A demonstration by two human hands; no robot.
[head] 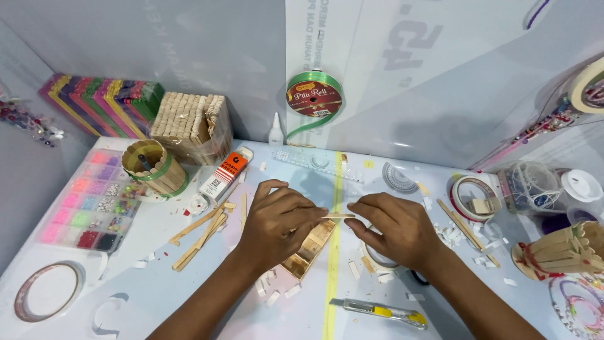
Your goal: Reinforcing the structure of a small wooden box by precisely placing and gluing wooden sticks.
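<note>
Between the two hands, near the middle of the pale table, a thin wooden craft stick is lying level, pinched at each end. The left hand is gripping its left end with thumb and fingertips curled in, and the right hand is holding the right end the same way, fingers bent and closed on the wood. The stick is hanging just above a small box built of craft sticks, which is sitting on the table partly under the left hand and reaching down toward the wrist. A yellow line is running along the table right beside the box. Under the right hand a roll of tape is peeking out, mostly hidden.

Loose sticks are lying scattered to the left of the left hand, well apart from the held one. Near the bottom edge, between the forearms, a yellow and grey utility knife is lying flat. Farther back a green ribbon spool is leaning against the wall, and a tray of coloured beads is sitting at far left.
</note>
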